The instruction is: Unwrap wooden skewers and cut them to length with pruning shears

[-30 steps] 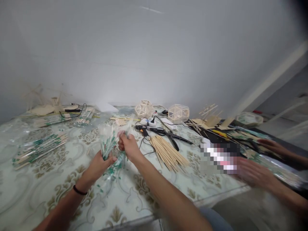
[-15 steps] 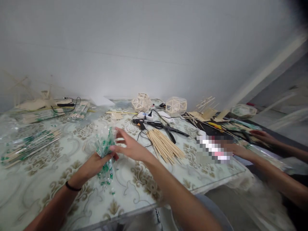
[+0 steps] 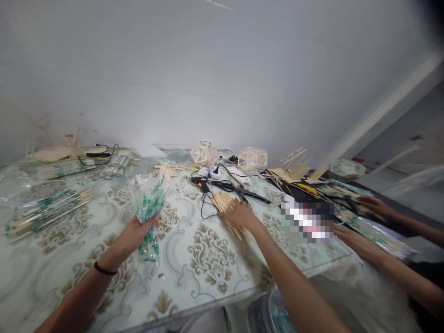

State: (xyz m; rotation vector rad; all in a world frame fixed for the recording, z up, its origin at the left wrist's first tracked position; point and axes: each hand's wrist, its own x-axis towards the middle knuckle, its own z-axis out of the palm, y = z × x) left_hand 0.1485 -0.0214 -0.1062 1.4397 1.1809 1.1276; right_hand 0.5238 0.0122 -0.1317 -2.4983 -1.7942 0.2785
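A bunch of clear plastic wrappers printed in green (image 3: 151,196) is gripped upright by my left hand (image 3: 133,238), its fingers wrapped round the lower part. Wrapper ends stick out above and below the fist. My right hand (image 3: 239,215) lies over a bundle of thin wooden sticks (image 3: 224,202), thumb on the near left side and fingers curled across the top. The hand hides much of the bundle. Just behind the sticks are a black glue gun (image 3: 201,182) with its cable and a long black tool (image 3: 255,194).
Wrapped sticks (image 3: 52,210) lie at left. Two wooden-stick polyhedra (image 3: 204,153) stand near the wall, beside a white power strip (image 3: 210,173). Another person's hands (image 3: 360,240) work at the right, near a pixelated patch. A bin (image 3: 265,312) stands below the table edge.
My right hand has left the wrappers and moved right onto the wooden sticks. The left hand keeps the wrappers, whose tops now fan out more visibly.
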